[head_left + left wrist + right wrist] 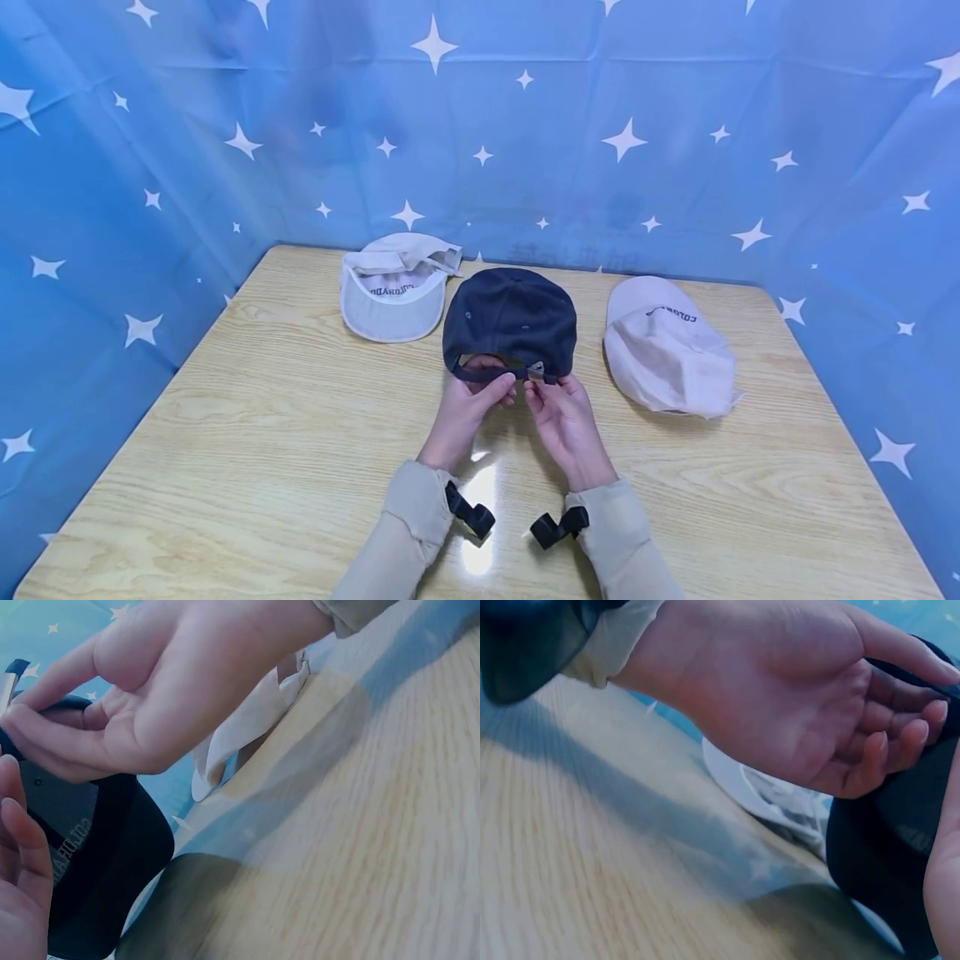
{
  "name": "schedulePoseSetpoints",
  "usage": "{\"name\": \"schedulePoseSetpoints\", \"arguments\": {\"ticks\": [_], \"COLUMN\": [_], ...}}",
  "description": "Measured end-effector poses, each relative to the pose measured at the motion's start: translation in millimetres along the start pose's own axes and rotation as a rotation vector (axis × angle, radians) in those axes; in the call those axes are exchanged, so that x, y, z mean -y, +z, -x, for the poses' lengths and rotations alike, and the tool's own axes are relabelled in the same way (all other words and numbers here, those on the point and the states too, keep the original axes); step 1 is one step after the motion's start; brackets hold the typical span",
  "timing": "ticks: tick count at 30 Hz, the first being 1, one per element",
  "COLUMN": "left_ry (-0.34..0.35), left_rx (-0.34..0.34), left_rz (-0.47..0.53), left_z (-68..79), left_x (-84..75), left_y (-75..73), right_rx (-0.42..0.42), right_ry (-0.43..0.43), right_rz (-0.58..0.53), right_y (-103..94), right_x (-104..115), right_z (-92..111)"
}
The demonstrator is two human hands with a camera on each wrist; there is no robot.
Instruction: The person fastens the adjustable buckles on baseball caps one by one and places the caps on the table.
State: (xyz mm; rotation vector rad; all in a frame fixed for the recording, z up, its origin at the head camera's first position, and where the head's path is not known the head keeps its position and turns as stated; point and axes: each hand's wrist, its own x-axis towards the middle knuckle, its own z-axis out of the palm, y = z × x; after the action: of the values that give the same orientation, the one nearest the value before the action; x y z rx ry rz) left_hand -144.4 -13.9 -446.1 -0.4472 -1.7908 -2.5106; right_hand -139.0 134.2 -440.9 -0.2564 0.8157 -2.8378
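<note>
A dark navy cap (510,317) is held up with its rear opening and strap facing me. My left hand (465,412) grips the strap (487,374) left of its middle, thumb in front and fingers behind. With thumb and fingertips, my right hand (567,423) pinches the strap beside the metal buckle (536,371). The left wrist view shows this right hand (187,682) pinching, with pale lettering inside the dark cap (112,847) below. In the right wrist view, the left hand (780,697) has its thumb along the strap and its other fingers curled.
A white cap (393,321) lies at the back left, its inside and reversed COLORADO lettering showing. Another white cap (667,358) rests on the right, lettering near its brim. The wooden table (247,450) meets a blue star-patterned curtain (555,100) behind and at the sides.
</note>
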Motion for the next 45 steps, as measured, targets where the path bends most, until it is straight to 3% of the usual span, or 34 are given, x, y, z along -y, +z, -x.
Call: {"name": "schedulePoseSetpoints", "arguments": {"ticks": [5,12,19,24,29,33,36,45], "left_ry": [-0.003,0.058,-0.001,0.011,0.054,0.13,0.144,-0.009], "left_rx": [0.034,0.05,0.025,0.033,0.056,0.075,0.066,0.034], "left_rz": [-0.014,-0.014,0.051,0.062,0.059,0.055,0.054,0.028], "left_z": [3.0,2.7,3.9,3.6,2.1,-1.8,-2.0,4.1], "left_x": [-11.5,-14.4,-23.5,-24.8,-20.9,0.3,3.6,-17.7], "left_y": [1.1,2.1,6.5,8.0,6.8,0.0,-0.4,9.2], "right_rx": [0.013,0.062,0.05,0.034,0.023,0.03,0.034,-0.004], "right_ry": [-0.019,-0.03,-0.031,-0.028,-0.04,-0.037,-0.029,-0.029], "right_rz": [-0.063,-0.089,-0.079,-0.071,-0.054,-0.047,-0.043,0.006], "right_y": [3.6,7.0,8.2,9.7,11.3,11.6,11.6,11.2], "right_x": [1.4,3.2,3.5,3.2,3.2,2.5,1.8,0.8], "right_z": [1.9,3.4,3.6,4.5,4.5,3.4,3.1,4.1]}}
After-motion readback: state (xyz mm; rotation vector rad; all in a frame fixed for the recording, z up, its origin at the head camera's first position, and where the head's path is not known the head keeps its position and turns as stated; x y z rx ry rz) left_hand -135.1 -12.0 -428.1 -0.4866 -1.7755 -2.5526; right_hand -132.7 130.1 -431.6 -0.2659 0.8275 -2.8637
